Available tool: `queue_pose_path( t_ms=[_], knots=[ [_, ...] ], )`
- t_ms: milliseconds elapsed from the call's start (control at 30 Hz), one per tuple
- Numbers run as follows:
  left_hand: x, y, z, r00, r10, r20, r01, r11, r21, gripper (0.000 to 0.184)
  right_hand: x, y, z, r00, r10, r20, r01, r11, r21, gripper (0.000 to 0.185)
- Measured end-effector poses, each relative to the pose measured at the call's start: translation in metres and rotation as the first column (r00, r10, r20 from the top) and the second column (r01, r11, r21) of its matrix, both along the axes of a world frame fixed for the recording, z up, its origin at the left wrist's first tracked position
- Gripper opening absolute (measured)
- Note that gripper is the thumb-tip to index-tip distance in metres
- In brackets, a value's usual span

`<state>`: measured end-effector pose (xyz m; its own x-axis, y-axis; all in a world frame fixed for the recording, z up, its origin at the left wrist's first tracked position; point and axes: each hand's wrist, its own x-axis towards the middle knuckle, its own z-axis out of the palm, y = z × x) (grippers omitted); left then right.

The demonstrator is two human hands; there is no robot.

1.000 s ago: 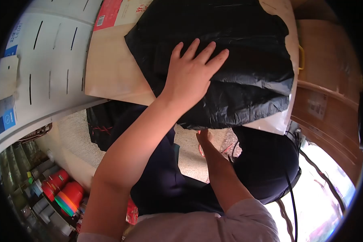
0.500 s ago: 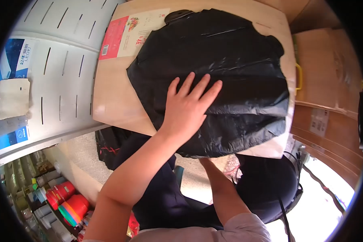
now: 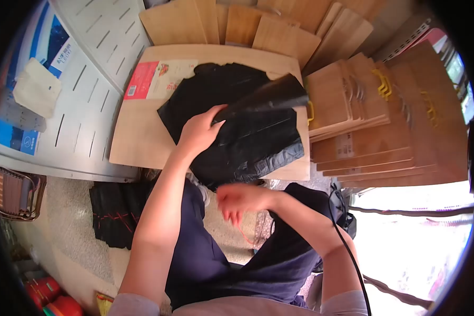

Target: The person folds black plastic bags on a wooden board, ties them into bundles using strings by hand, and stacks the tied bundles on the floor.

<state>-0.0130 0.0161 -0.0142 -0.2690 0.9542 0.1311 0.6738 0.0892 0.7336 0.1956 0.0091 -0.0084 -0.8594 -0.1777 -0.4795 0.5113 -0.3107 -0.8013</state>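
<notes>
Mostly flat, black plastic sheet (image 3: 258,138) lies on tabletop (image 3: 134,136); our left hand (image 3: 199,132) pinches its raised fold (image 3: 271,96). Probably light, limp, slippery: we'd grip it doubled. Right hand (image 3: 245,198) blurred, grip unclear.

White slotted metal panel (image 3: 89,113) at upper left. Pale speckled floor (image 3: 68,221) at lower left. Light-brown flat wooden boards (image 3: 282,39) standing along top edge. Bright white glare (image 3: 411,242) at lower right.
</notes>
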Motion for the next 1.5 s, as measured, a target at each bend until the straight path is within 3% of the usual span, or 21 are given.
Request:
queue_pose_path(
  t_ms=[67, 100, 133, 200, 233, 300, 400, 433, 567, 667, 767, 833, 867, 900, 933, 967, 1033, 1167, 1233, 1367, 1500],
  knots=[
    [-0.015, -0.007, 0.001, 0.951, 0.018, 0.308, -0.045, 0.996, 0.079, 0.038, 0.017, 0.026, 0.036, 0.874, -0.473, -0.112, 0.478, 0.879, 0.011, 0.012],
    [-0.017, -0.012, 0.005, 0.876, 0.042, 0.481, -0.094, 0.992, 0.084, 0.040, 0.021, 0.037, 0.042, 0.702, -0.691, -0.169, 0.706, 0.707, 0.039, 0.009],
    [-0.017, -0.018, 0.016, 0.881, 0.042, 0.472, -0.103, 0.989, 0.105, 0.040, 0.024, 0.054, 0.040, 0.570, -0.792, -0.219, 0.811, 0.585, -0.004, 0.007],
    [-0.013, -0.031, 0.039, 0.247, 0.135, 0.960, -0.164, 0.982, -0.096, 0.041, 0.026, 0.088, 0.009, 0.331, -0.904, -0.269, 0.910, 0.382, -0.163, 0.011],
    [-0.020, -0.032, 0.029, 0.119, 0.137, 0.983, -0.110, 0.986, -0.124, 0.038, 0.021, 0.096, 0.004, 0.231, -0.941, -0.247, 0.930, 0.288, -0.226, 0.010],
    [-0.019, -0.033, 0.014, -0.087, 0.058, 0.994, 0.076, 0.996, -0.052, 0.041, 0.005, 0.102, -0.008, 0.211, -0.952, -0.223, 0.919, 0.271, -0.286, 0.010],
    [0.007, -0.025, -0.002, -0.151, 0.123, 0.981, 0.205, 0.975, -0.090, 0.042, -0.019, 0.105, -0.024, 0.239, -0.950, -0.200, 0.850, 0.305, -0.430, 0.008],
    [0.018, -0.022, -0.006, -0.136, 0.115, 0.984, 0.227, 0.970, -0.082, 0.043, -0.030, 0.105, -0.024, 0.237, -0.942, -0.237, 0.811, 0.326, -0.485, 0.008],
    [0.035, -0.014, -0.008, -0.065, 0.156, 0.986, 0.300, 0.945, -0.129, 0.046, -0.032, 0.131, -0.060, 0.175, -0.984, -0.011, 0.867, 0.160, -0.472, 0.009],
    [0.039, -0.009, -0.010, -0.070, 0.185, 0.980, 0.271, 0.949, -0.160, 0.047, -0.027, 0.133, -0.056, 0.054, -0.987, -0.154, 0.899, 0.115, -0.422, 0.010],
    [0.042, -0.009, -0.012, 0.056, 0.219, 0.974, 0.270, 0.936, -0.226, 0.049, -0.023, 0.134, -0.055, 0.015, -0.993, -0.115, 0.938, 0.054, -0.342, 0.011],
    [0.043, -0.008, -0.019, 0.469, 0.201, 0.860, 0.144, 0.943, -0.299, 0.054, -0.017, 0.136, -0.052, 0.002, -0.996, -0.084, 0.957, 0.026, -0.288, 0.012],
    [0.041, -0.007, -0.023, 0.474, 0.199, 0.858, 0.146, 0.943, -0.299, 0.054, -0.014, 0.138, -0.051, -0.006, -0.998, -0.056, 0.973, 0.006, -0.229, 0.013],
    [0.037, -0.008, -0.023, 0.762, 0.126, 0.635, 0.094, 0.949, -0.301, 0.054, -0.012, 0.139, -0.054, -0.010, -0.998, -0.057, 0.972, 0.004, -0.235, 0.013],
    [0.034, -0.009, -0.023, 0.945, 0.050, 0.322, 0.046, 0.958, -0.284, 0.056, -0.010, 0.141, -0.060, -0.009, -0.999, -0.042, 0.973, 0.001, -0.229, 0.013],
    [0.030, -0.010, -0.021, 0.948, 0.046, 0.316, 0.048, 0.958, -0.284, 0.056, -0.009, 0.143, -0.064, -0.008, -1.000, -0.028, 0.975, -0.001, -0.224, 0.014],
    [0.026, -0.009, -0.006, 0.992, 0.109, 0.062, -0.065, 0.871, -0.487, 0.058, -0.008, 0.145, -0.066, -0.025, -0.999, -0.047, 0.972, -0.014, -0.233, 0.014],
    [0.000, -0.009, -0.021, 0.988, 0.120, -0.094, -0.142, 0.945, -0.294, 0.051, -0.007, 0.145, -0.066, -0.022, -0.995, -0.097, 0.966, 0.004, -0.260, 0.015],
    [-0.005, -0.006, -0.013, 0.977, 0.170, -0.132, -0.204, 0.928, -0.312, 0.039, -0.011, 0.142, -0.060, -0.020, -0.997, -0.072, 0.959, 0.002, -0.284, 0.014],
    [-0.035, -0.003, -0.035, 0.987, 0.157, -0.018, -0.158, 0.974, -0.161, 0.023, -0.011, 0.142, -0.066, 0.066, -0.990, -0.127, 0.938, 0.105, -0.330, 0.016],
    [-0.051, 0.004, -0.044, 0.957, 0.218, -0.192, -0.230, 0.973, -0.038, 0.010, -0.003, 0.150, -0.068, 0.024, -0.989, -0.143, 0.957, 0.064, -0.282, 0.016]
  ],
)
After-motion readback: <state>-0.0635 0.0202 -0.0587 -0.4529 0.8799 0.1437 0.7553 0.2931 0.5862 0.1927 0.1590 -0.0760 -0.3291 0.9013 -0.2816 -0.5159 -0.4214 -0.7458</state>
